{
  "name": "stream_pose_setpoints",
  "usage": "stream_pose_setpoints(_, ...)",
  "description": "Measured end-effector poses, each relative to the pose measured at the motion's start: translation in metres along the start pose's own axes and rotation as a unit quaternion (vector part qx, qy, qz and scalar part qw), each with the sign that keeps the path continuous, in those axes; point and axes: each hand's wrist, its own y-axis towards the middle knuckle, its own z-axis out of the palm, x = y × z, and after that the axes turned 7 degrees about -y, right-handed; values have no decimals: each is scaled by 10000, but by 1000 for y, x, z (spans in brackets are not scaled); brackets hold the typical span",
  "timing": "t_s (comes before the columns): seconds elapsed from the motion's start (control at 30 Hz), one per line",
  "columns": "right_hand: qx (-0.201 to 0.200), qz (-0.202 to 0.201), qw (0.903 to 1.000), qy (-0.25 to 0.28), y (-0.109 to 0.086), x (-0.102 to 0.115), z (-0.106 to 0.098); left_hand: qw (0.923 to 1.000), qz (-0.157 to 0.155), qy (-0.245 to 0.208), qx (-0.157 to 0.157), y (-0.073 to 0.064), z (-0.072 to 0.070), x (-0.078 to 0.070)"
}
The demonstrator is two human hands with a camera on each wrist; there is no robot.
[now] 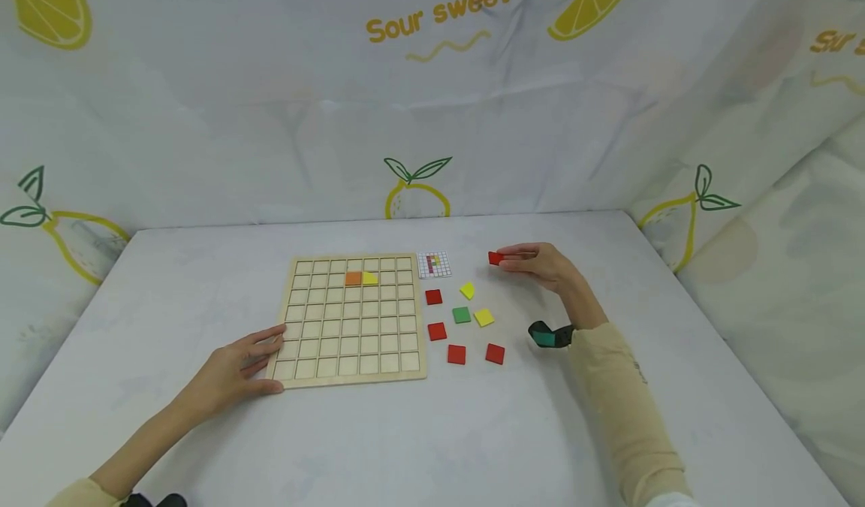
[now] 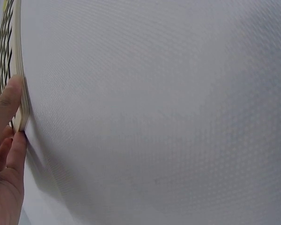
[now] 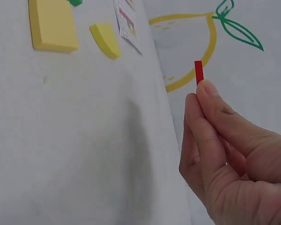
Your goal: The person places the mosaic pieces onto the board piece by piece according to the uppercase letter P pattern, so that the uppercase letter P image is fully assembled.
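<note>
My right hand [image 1: 541, 261] is raised over the table's right side, pinching a red square tile [image 1: 495, 258] between thumb and fingertips. In the right wrist view this tile [image 3: 199, 71] shows edge-on. At the near left corner of a wooden grid board [image 1: 354, 381], my left hand [image 1: 230, 375] touches the edge with thumb and fingers extended. The left wrist view shows the board's rim [image 2: 23, 105] against those fingertips. An orange square [image 1: 354, 279] and a yellow quarter-round tile [image 1: 369, 278] lie side by side in the board's upper cells.
Right of the board lie several red tiles [image 1: 456, 354], a green square [image 1: 462, 315], a yellow square [image 1: 483, 318] and another yellow quarter-round tile [image 1: 468, 291]. A small printed pattern card [image 1: 435, 264] sits by the board's top right corner. Behind hangs a white lemon-print cloth [image 1: 324, 154].
</note>
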Motion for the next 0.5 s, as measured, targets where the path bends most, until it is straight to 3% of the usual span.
stream_pose_setpoints(0.2,-77,-261,9996,-32,-2,12,21,9999,10,104,-9,0,0,0)
stream_pose_setpoints(0.5,-121,-240,9996,-99,6,29,58,9999,-6,143,20,1,-1,-1)
